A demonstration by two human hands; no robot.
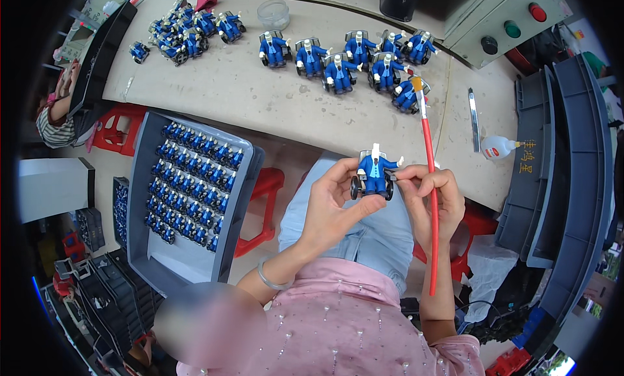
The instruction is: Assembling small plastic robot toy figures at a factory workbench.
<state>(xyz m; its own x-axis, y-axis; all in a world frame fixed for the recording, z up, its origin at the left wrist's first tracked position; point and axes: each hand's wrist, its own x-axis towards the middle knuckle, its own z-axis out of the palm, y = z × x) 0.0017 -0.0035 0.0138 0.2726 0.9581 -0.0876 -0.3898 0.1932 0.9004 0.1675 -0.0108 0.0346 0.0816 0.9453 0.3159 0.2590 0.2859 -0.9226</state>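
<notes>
My left hand (333, 204) is closed round the wheeled base of a small toy figure (375, 171), a blue-suited seated figure on black wheels. It is held upright above my lap, just off the table's front edge. My right hand (437, 204) grips a paintbrush (429, 161) with a long red handle, its bristles pointing away from me toward the table. The right thumb and fingertip also reach the figure's right side, by its wheel. On the table beyond, several matching figures (338, 72) stand in a loose group, one of them close behind the brush tip.
Left of my knees a grey crate (249, 200) holds rows of finished-looking figures. More figures (182, 35) are heaped at the table's far left, near a clear cup (273, 15). A white bottle (499, 147) and a metal strip (474, 119) lie at the right. Grey crates (578, 155) stand beyond.
</notes>
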